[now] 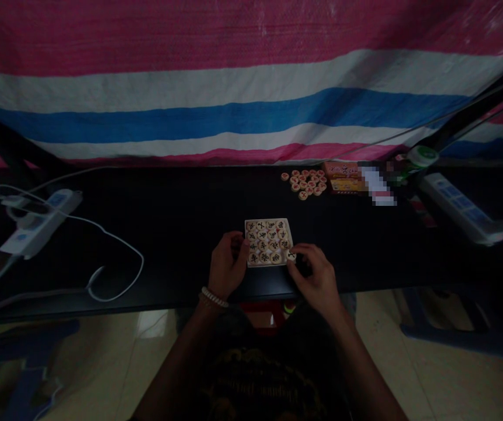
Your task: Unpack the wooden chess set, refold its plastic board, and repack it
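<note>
A shallow white box point(268, 266) of round Chinese chess pieces with black characters point(273, 235) lies on the black table in front of me. The pieces sit in rows, and the lower right corner of the box shows a gap. My left hand point(228, 264) is at the left side of the box, fingers curled and thumb against its edge. Between the thumb and fingers of my right hand point(316, 275) is a single Chinese chess piece point(291, 255), tilted at the box's lower right corner.
Red-character chess pieces point(308, 182) lie in a loose cluster farther back, beside an orange carton point(343, 178). A white power strip with cables point(43, 222) lies at left, and another power strip point(459, 207) at right. A green-lidded container point(422, 156) stands at back right. Striped sheeting point(233, 117) hangs behind the table.
</note>
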A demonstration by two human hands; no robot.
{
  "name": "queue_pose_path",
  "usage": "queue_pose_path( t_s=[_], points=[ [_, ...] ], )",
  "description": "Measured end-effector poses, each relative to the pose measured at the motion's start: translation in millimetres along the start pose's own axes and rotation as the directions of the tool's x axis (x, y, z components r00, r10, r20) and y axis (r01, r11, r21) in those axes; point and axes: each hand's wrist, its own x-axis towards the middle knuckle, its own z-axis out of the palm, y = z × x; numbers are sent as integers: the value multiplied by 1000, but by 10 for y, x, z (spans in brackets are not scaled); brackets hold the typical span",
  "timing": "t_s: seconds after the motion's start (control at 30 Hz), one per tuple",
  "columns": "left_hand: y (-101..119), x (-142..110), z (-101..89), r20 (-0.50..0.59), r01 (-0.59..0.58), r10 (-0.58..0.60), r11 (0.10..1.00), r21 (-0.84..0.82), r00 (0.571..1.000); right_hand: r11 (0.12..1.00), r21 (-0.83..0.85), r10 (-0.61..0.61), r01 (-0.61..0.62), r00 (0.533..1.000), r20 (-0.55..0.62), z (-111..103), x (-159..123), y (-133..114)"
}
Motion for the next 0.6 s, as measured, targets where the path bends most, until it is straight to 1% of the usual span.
queue_pose_path(
  t_s=[0.13, 0.23, 0.33, 0.4, 0.5, 0.6],
  points=[
    [-2, -4, 1, 1, -14, 14, 1000, 7, 1000, 1000, 18, 19, -19, 1000, -12, 23, -54, 37],
    [-3, -3, 2, -2, -10, 10, 1000, 7, 1000, 999, 22, 32, -32, 999, 2, 1, -102, 68],
    [-7, 1, -2, 0, -19, 19, 1000, 18, 1000, 999, -5, 50, -50, 998, -34, -61, -19, 199],
    [-12, 4, -6, 5, -26, 26, 999, 33, 1000, 997, -48, 55, -58, 996, -70, -113, 163, 345],
    [-24, 10, -11, 9, -35, 35, 998, 58, 999, 984, -172, 35, -50, 995, -90, -163, 585, 578],
    [-33, 16, -10, 9, -41, 40, 997, 67, 999, 949, -314, -40, 17, 997, -66, -131, 1023, 732]
  ],
)
